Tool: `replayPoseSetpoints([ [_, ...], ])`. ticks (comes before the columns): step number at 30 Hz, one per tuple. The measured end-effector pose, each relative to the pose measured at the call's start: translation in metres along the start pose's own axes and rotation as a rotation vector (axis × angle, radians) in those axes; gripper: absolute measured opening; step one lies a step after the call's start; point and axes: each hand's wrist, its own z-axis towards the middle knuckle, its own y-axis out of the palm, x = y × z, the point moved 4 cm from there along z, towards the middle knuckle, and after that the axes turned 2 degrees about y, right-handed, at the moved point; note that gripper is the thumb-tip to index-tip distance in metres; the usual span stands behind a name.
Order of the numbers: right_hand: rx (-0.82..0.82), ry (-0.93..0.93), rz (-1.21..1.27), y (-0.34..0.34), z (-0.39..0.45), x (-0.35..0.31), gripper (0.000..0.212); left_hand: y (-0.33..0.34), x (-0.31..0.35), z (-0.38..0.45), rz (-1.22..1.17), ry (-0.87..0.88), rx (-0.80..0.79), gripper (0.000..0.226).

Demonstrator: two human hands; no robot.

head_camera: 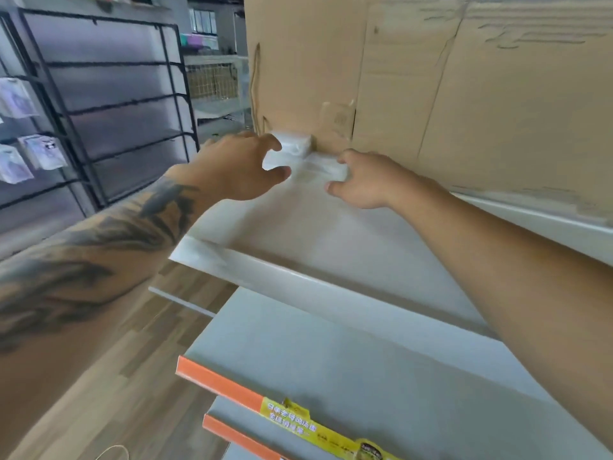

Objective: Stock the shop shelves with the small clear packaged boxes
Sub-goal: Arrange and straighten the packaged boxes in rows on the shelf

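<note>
Nearest the camera, below both forearms, ran the lower shelves (348,366) with orange and yellow price strips (252,403), and off under the left arm lay wood-pattern floor. Above those, under the wrists, stretched the bare white top shelf (331,247). At its back the two hands met: the left hand (238,167) had thumb and fingers curled round the near-left side of a small clear packaged box (292,147), and the right hand (361,180) pinched a second clear box (323,169) from its right side, thumb low and fingers over the top (motion blur made the exact finger contact hard to read). The two boxes sat between the hands, touching or nearly so, the left one pressed close to the cardboard sheet (414,78) that formed the backing just beyond the fingertips. Far off past the left hand stood black wire racks (109,104) with hanging packets (43,151). The step in hand looked like placing and squaring the first boxes in the back left corner. Next would probably come letting go without dragging the light packages forward, then fetching more to continue the row rightward along the cardboard.
</note>
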Motion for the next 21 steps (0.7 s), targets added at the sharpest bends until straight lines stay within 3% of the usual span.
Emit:
replayPoseSetpoints([
  [9, 0.070, -0.006, -0.024, 0.040, 0.031, -0.005, 0.069, 0.037, -0.010, 0.034, -0.004, 0.024, -0.080, 0.062],
  [15, 0.187, -0.031, -0.011, 0.034, 0.028, -0.008, 0.054, 0.029, -0.010, 0.024, -0.069, 0.045, 0.035, 0.053],
  [18, 0.170, -0.070, 0.047, 0.033, 0.028, -0.008, 0.037, 0.024, -0.009, 0.019, -0.139, 0.065, 0.076, 0.050],
  [21, 0.174, -0.091, 0.018, 0.028, 0.026, -0.005, 0.035, 0.021, -0.009, 0.019, -0.198, 0.084, 0.082, 0.042],
])
